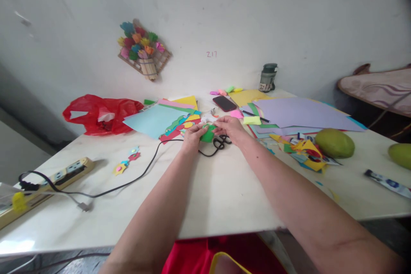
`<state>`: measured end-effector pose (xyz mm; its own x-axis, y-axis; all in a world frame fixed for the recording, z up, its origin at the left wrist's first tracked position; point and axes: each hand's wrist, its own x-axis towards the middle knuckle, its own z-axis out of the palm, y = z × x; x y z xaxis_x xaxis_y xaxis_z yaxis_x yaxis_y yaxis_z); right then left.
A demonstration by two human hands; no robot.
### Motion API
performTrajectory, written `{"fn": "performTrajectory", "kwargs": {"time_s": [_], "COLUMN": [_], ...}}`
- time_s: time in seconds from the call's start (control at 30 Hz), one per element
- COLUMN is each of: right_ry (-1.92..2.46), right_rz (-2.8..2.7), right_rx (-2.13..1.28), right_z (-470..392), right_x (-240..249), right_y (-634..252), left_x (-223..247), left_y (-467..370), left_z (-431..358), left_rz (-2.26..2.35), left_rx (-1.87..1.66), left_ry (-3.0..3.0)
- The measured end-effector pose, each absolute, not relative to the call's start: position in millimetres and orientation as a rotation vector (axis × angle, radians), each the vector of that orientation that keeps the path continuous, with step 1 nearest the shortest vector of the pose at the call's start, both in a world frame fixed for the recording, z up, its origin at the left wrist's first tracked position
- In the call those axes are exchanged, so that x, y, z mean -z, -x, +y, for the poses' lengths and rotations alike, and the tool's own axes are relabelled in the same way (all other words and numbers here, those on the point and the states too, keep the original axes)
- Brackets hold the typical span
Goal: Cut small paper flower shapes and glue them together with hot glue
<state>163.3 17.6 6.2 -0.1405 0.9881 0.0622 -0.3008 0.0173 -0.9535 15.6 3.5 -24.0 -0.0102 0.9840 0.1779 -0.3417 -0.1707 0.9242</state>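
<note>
Above the middle of the table, a small bright green paper piece (208,134) is between my two hands. My left hand (192,138) is closed on its left side, thumb on top. The fingers of my right hand (230,129) pinch at its upper right edge. Just under and beside my right hand lies a looped black cord (221,142). Behind the hands is a partly hidden white object (209,117), too blurred to name. Paper cutouts with scalloped edges (176,125) lie beyond my left hand.
On the left are a power strip (72,170), a red plastic bag (105,113) and small paper flowers (120,168). Coloured sheets (289,111), a phone (224,103) and a bottle (268,78) stand farther back. Paper scraps (306,154), a green mango (335,142) and a tube (387,183) lie right.
</note>
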Motion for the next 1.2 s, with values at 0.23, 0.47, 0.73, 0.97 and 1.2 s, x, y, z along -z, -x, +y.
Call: {"fn": "performTrajectory", "kwargs": {"time_s": [0.23, 0.47, 0.73, 0.97, 1.2], "right_ry": [0.898, 0.878, 0.906, 0.917, 0.943], "right_rz": [-1.115, -1.103, -1.106, -1.095, -1.082], "right_rx": [-1.406, -1.403, -1.395, -1.389, -1.365], "right_z": [15.9, 16.7, 16.3, 15.5, 16.7], "right_x": [-7.2, -7.4, -8.9, -9.6, -9.6], "right_y": [-162.6, -163.4, -163.2, -162.6, -162.9], "left_x": [24.3, 23.7, 19.8, 20.7, 18.4], "left_y": [-15.8, -15.3, -15.6, -14.3, -13.7], "left_z": [3.5, 2.6, -0.1, 0.9, -1.7], "left_rz": [0.854, 0.827, 0.813, 0.841, 0.850], "left_rx": [-1.471, -1.447, -1.444, -1.434, -1.402], "left_ry": [-1.067, -1.093, -1.070, -1.072, -1.113]}}
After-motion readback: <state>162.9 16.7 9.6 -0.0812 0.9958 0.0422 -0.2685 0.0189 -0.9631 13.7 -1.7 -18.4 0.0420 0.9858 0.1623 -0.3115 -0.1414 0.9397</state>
